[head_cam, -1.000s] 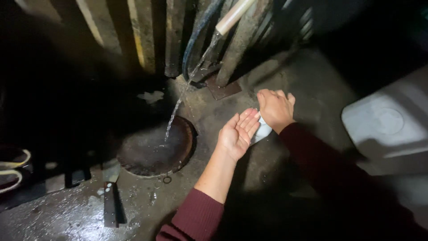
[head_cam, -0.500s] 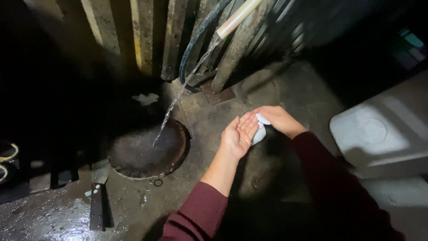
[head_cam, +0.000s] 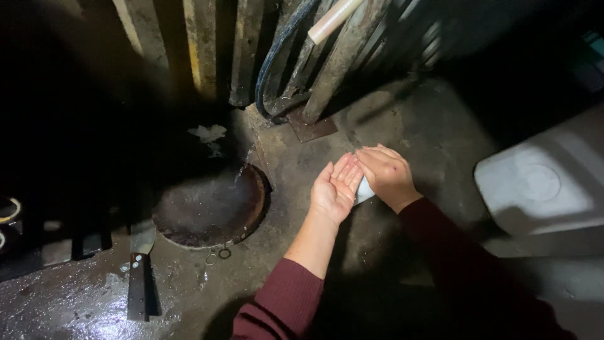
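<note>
Hands meet over a wet concrete floor [head_cam: 409, 113] in a dim, torch-lit corner. The left hand [head_cam: 336, 187] is turned palm up with its fingers straight and spread, not gripping, its fingertips touching the other hand. The right hand [head_cam: 387, 176] lies palm down, curled over a small white object [head_cam: 365, 191], probably a bar of soap, pressed between the two hands; only a pale sliver shows beneath the right palm. Both arms wear dark red sleeves [head_cam: 283, 302].

To the left of the hands, a round rusty metal basin [head_cam: 211, 211] sits on the floor, its inside glistening wet, so the hands appear held beside it to stay near the water. A thin splash of water [head_cam: 248, 157] shows at the basin's far rim. Behind it, weathered wooden planks [head_cam: 201, 44] lean upright with a dark hose [head_cam: 280, 56] looped among them. A white plastic container [head_cam: 544, 182] lies at the right edge, well apart from the hands.
</note>
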